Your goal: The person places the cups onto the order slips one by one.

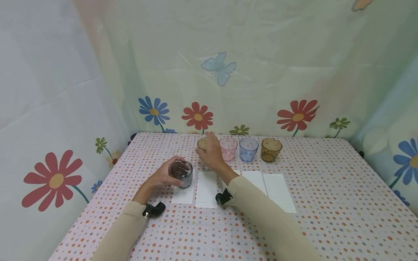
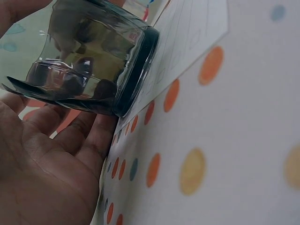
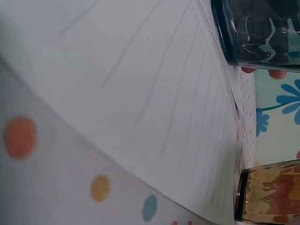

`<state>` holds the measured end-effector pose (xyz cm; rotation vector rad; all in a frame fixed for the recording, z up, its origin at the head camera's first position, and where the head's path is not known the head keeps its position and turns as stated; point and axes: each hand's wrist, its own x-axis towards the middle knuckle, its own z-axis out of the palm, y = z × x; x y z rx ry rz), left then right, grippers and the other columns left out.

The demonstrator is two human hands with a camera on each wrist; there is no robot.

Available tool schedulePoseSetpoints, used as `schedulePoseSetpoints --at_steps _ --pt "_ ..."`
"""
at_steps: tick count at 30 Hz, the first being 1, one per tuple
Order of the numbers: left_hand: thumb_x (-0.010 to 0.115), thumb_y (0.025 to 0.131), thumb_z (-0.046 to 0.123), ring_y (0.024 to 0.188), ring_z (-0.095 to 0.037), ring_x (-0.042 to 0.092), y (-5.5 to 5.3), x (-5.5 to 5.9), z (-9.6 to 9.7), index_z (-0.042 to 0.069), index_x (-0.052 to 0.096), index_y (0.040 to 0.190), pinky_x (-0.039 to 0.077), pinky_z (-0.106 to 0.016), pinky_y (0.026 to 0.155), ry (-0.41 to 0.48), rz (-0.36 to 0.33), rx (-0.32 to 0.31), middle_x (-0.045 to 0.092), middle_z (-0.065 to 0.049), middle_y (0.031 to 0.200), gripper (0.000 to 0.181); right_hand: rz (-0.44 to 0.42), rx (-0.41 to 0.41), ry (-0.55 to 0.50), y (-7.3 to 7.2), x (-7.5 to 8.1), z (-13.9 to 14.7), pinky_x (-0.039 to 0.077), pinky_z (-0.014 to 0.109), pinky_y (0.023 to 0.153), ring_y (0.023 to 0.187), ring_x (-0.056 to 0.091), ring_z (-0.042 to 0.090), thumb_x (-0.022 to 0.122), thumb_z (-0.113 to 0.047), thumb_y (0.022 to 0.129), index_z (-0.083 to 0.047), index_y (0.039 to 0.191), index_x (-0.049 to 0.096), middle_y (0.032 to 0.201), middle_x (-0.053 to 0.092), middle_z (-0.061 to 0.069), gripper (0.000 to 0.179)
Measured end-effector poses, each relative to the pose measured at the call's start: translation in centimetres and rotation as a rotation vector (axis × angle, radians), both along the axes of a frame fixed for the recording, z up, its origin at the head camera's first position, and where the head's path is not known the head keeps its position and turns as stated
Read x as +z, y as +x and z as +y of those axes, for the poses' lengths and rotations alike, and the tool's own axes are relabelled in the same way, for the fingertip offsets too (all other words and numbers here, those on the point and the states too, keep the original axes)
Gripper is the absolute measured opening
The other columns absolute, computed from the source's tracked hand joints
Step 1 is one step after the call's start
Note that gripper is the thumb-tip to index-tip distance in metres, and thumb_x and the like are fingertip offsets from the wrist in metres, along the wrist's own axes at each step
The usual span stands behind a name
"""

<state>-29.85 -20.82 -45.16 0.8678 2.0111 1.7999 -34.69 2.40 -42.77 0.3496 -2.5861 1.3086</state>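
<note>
One smoky dark-grey glass tumbler [image 1: 185, 178] is in your left hand [image 1: 166, 174], which curls round its sides, probably to steady it over the leftmost white lined paper sheet [image 1: 183, 197]. Your right hand [image 1: 211, 153] is at the amber glass tumbler [image 1: 201, 144]; whether it grips cannot be told. The pink glass tumbler [image 1: 229, 149], blue glass tumbler [image 1: 248, 150] and brown glass tumbler [image 1: 270, 150] stand lined up beside it on the dotted worktop [image 1: 183, 235], probably for easy reach.

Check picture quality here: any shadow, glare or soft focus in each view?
Head: a soft shadow beside the beige right sleeve; left wrist: bright glints on the dark-tinted clear glass cup, while dots near the right edge of the white polka-dot tablecloth blur; right wrist: dim, with the nearest dots soft and the amber glass cup cut off by the frame.
</note>
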Motion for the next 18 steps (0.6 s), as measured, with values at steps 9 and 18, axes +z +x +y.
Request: schedulePoseSetpoints --at_steps 9,18 --pt "0.082 0.072 -0.005 0.121 -0.041 0.060 0.22 -0.05 -0.27 -0.004 0.037 0.144 0.054 -0.035 0.097 -0.015 0.005 0.021 0.054 -0.034 0.134 0.085 0.019 -0.025 0.028 -0.07 -0.16 -0.50 0.025 0.056 0.120 0.153 0.019 0.035 0.066 -0.026 0.097 -0.007 0.159 0.023 0.167 0.015 0.018 0.077" --pt "0.082 0.074 -0.004 0.122 -0.047 0.058 0.32 0.16 -0.09 -0.006 0.036 0.143 0.053 -0.039 0.099 -0.018 0.019 0.010 0.054 -0.034 0.133 0.084 -0.047 -0.067 -0.051 -0.22 -0.74 -0.92 0.033 0.054 0.116 0.147 0.031 0.036 0.070 -0.032 0.093 -0.009 0.159 0.019 0.166 0.017 0.015 0.087"
